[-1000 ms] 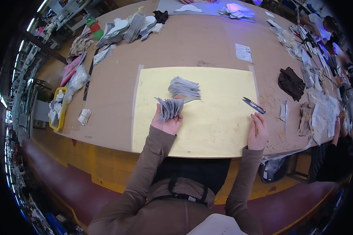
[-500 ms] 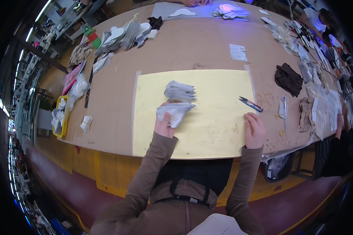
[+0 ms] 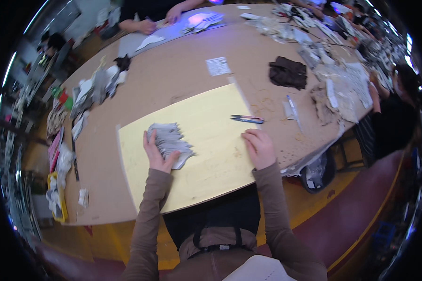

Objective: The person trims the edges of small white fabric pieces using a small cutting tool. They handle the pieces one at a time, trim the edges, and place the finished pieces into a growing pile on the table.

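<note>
A fanned stack of thin grey fabric pieces [image 3: 166, 138] lies on the yellow sheet [image 3: 211, 154]. My left hand [image 3: 158, 157] holds it from the near left side, fingers along its left edge and thumb across its lower end. Over the sheet's right edge is my right hand [image 3: 260, 147], thumb and fingers drawn together. Whatever may be between those fingertips is too small to make out. Just beyond them lies a pair of thread snips [image 3: 247, 119] with dark blades and blue and red handles.
Rubber bands [image 3: 266, 105], a pen [image 3: 293, 110] and folded dark cloth [image 3: 288, 72] lie to the right. A paper slip [image 3: 218, 66] is beyond the sheet. Fabric piles [image 3: 96, 86] and a yellow basket [image 3: 56, 199] stand left. Other people work at the far and right sides.
The view has swung round to the right. The lower bundle my left hand held now lies against the other pieces in one stack, with that hand around it. My right hand stays pinched.
</note>
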Motion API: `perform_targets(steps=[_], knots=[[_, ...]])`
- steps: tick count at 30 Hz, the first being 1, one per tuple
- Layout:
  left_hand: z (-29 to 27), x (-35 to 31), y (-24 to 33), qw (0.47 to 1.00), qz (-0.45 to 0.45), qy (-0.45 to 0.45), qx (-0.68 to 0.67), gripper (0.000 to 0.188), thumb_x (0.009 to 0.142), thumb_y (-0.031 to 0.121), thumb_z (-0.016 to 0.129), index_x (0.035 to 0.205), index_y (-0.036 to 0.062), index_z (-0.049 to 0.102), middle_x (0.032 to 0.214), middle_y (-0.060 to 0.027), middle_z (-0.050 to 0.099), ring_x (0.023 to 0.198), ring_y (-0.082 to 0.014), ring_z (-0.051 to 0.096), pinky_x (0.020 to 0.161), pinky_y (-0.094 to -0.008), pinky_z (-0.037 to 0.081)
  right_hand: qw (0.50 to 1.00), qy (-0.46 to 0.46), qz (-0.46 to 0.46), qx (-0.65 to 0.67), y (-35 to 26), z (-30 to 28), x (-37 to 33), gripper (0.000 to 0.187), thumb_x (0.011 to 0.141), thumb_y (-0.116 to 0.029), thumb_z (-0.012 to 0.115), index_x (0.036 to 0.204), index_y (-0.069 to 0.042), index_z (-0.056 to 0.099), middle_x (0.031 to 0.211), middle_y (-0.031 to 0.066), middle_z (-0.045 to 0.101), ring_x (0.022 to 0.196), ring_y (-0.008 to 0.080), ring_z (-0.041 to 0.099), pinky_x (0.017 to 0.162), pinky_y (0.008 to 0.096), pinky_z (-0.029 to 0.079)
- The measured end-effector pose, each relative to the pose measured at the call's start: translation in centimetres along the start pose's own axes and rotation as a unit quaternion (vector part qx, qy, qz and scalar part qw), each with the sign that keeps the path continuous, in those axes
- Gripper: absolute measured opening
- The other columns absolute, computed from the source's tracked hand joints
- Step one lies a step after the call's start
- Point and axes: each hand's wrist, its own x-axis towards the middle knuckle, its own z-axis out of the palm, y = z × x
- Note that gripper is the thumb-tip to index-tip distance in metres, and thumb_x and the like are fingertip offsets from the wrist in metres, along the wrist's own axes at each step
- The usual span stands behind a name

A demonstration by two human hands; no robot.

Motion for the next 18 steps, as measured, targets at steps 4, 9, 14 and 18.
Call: perform_targets(steps=[4, 9, 14, 18], knots=[[1.4, 1.9, 0.0, 1.000, 0.009, -0.016, -0.014, 0.081, 0.073, 0.019, 0.080, 0.141, 0.0091, 0.037, 0.154, -0.0221, 0.010, 0.140, -0.0400, 0.023, 0.113, -0.0454, 0.028, 0.999, 0.038, -0.015, -0.005, -0.4, -0.5, 0.2, 0.019, 0.082, 0.001, 0.063, 0.099, -0.002, 0.068, 0.101, 0.0120, 0.065, 0.096, 0.0292, 0.062, 0.083, 0.0379, 0.050], [3.6, 4.7, -1.3, 1.000, 0.023, 0.002, 0.007, 0.078, 0.074, 0.021, 0.080, 0.139, 0.0089, 0.040, 0.153, -0.0228, 0.012, 0.139, -0.0406, 0.024, 0.113, -0.0462, 0.028, 0.993, 0.116, 0.031, 0.024, -1.1, -2.7, -0.7, 0.021, 0.082, 0.004, 0.062, 0.101, -0.001, 0.068, 0.101, 0.0131, 0.065, 0.095, 0.0303, 0.062, 0.085, 0.0370, 0.049], [4.6, 4.9, -3.0, 0.996, 0.056, 0.067, 0.010, 0.094, 0.068, 0.027, 0.082, 0.145, 0.0056, 0.032, 0.154, -0.0227, 0.011, 0.141, -0.0401, 0.020, 0.114, -0.0474, 0.026, 0.949, 0.297, 0.107, -0.005, 1.0, -5.3, -5.4, 0.039, 0.087, -0.001, 0.060, 0.125, -0.001, 0.053, 0.121, 0.0146, 0.056, 0.110, 0.0276, 0.054, 0.096, 0.0370, 0.042], [3.4, 2.2, -2.7, 0.993, 0.052, 0.100, 0.032, 0.107, 0.065, 0.028, 0.083, 0.149, 0.0041, 0.021, 0.157, -0.0212, 0.007, 0.145, -0.0374, 0.012, 0.117, -0.0502, 0.019, 0.810, 0.495, 0.277, 0.150, 5.8, -4.3, -11.7, 0.055, 0.093, -0.011, 0.056, 0.143, -0.006, 0.032, 0.132, 0.0108, 0.045, 0.121, 0.0216, 0.042, 0.103, 0.0365, 0.033]])
